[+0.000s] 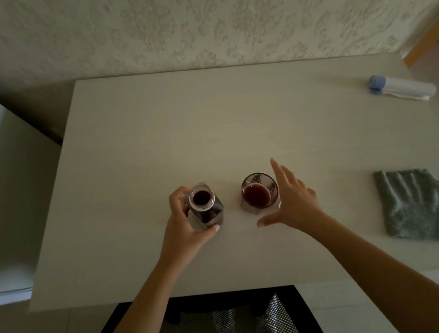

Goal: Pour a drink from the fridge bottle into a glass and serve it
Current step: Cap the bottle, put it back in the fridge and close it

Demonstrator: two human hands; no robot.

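A square clear bottle (206, 206) of dark drink stands upright and uncapped on the pale table (205, 127). My left hand (186, 225) is wrapped around its left side and front. To its right stands a glass (259, 193) partly filled with the same dark drink. My right hand (294, 200) hovers just right of the glass with fingers spread, thumb low near the table; I cannot tell whether it touches the glass.
A grey folded cloth (416, 206) lies at the table's right. A white tube with a blue cap (401, 87) lies at the far right corner. A black mesh chair (227, 332) sits under the near edge. Wallpapered wall runs behind the table.
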